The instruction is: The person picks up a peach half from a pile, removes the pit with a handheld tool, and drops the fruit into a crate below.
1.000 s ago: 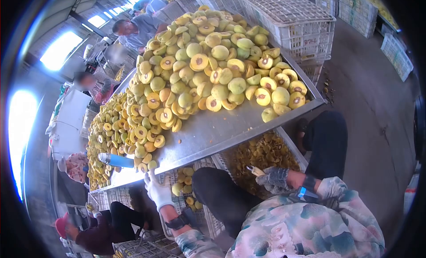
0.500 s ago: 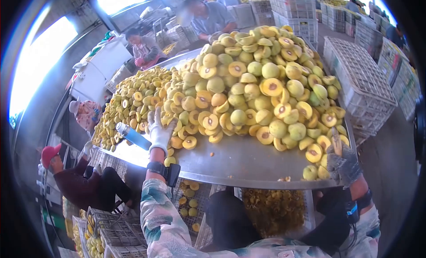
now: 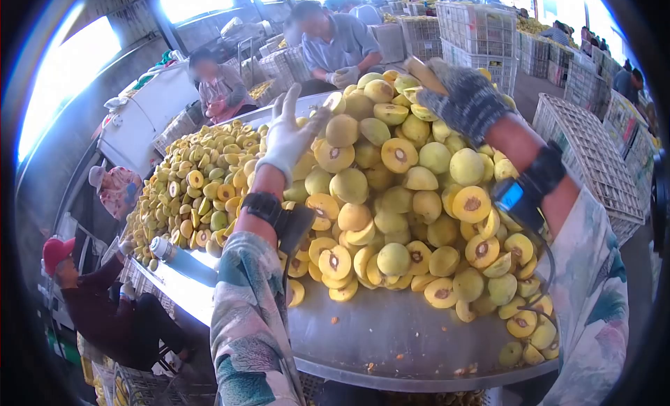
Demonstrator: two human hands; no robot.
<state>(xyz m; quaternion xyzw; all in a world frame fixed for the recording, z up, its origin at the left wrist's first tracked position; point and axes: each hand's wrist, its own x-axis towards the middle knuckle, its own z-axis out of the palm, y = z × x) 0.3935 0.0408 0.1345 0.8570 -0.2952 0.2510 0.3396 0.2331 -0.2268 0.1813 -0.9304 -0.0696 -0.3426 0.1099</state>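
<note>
A tall heap of halved yellow-green fruit (image 3: 394,258), many halves showing brown pits or hollows, covers much of the metal table (image 3: 391,336). My left hand (image 3: 289,135), in a white glove, is spread with fingers apart at the upper left side of the heap. At the top of the heap is my right hand (image 3: 464,99), in a grey knitted glove, closed on a wooden-looking handle (image 3: 427,76). The rest of that tool is hidden. A blue bottle (image 3: 185,261) lies on the table left of my left forearm.
Co-workers sit around the table: one in a red cap (image 3: 91,294) at the left, others (image 3: 338,47) beyond the heap. Stacked plastic crates (image 3: 590,151) stand at the right and back (image 3: 478,33). Smaller fruit pieces (image 3: 199,176) spread over the table's left part.
Both my hands have moved forward and up over the heap, the right one from the table's near right edge to the top. The view has shifted closer to the heap.
</note>
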